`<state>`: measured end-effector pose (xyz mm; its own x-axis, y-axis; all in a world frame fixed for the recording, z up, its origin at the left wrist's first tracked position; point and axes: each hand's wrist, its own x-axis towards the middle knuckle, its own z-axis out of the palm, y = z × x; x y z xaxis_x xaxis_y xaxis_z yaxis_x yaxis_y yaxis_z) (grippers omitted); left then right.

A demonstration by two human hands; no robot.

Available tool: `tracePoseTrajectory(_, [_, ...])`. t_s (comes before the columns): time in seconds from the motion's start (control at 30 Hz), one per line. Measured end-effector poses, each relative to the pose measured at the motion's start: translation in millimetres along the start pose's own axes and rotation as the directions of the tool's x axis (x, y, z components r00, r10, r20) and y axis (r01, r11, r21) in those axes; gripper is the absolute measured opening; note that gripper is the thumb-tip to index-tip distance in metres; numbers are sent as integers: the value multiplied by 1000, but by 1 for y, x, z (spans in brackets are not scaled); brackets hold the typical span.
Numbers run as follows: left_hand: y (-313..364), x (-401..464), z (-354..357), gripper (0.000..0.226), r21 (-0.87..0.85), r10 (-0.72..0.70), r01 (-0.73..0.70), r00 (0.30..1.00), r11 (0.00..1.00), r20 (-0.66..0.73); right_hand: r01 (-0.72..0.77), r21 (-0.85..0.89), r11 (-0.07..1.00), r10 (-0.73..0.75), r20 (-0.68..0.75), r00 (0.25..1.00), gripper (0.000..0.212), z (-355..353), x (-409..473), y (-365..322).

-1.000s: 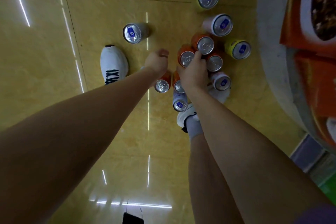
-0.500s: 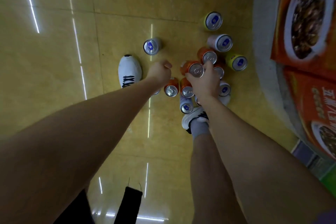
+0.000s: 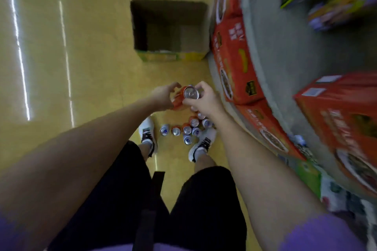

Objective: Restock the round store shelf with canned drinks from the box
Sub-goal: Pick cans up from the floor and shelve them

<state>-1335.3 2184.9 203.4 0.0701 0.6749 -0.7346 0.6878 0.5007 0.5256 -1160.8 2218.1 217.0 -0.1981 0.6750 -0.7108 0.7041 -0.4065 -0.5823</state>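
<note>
Right hand point(image 3: 204, 100) grips orange can point(image 3: 184, 97) near its silver top, fingers curled round it. Left hand point(image 3: 163, 98) holds same can from other side, fingers bent round it. Can held up above floor point(image 3: 91, 67). Below hands, more cans point(image 3: 188, 128) stand close together on floor between white shoes point(image 3: 148, 132). Past hands, open cardboard box point(image 3: 169, 30) sits on floor. To right of right hand, round shelf point(image 3: 285, 51) with red boxes point(image 3: 234, 55) along edge. Shelf side blurry.
</note>
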Motion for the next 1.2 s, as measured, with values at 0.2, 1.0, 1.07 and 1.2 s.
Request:
tracePoseTrajectory(0.2, [102,-90,-79,86,129,218,-210,974,969,-56,84,-47,995,-86,-47,995,52,-88,-97,-108])
tracePoseTrajectory(1.0, [437,-282,-158,70,17,811,-812,581,583,-69,477,227,849,-230,-655,720,41,-322,-381,-174])
tracePoseTrajectory(1.07, [460,-284,-149,69,0,816,-818,574,575,-66,510,244,825,-217,-697,684,41,-339,-388,-166])
tracePoseTrajectory(1.2, [499,-277,-128,81,1,821,-828,556,561,-128,546,276,791,-190,-737,649,36,-367,-394,-148])
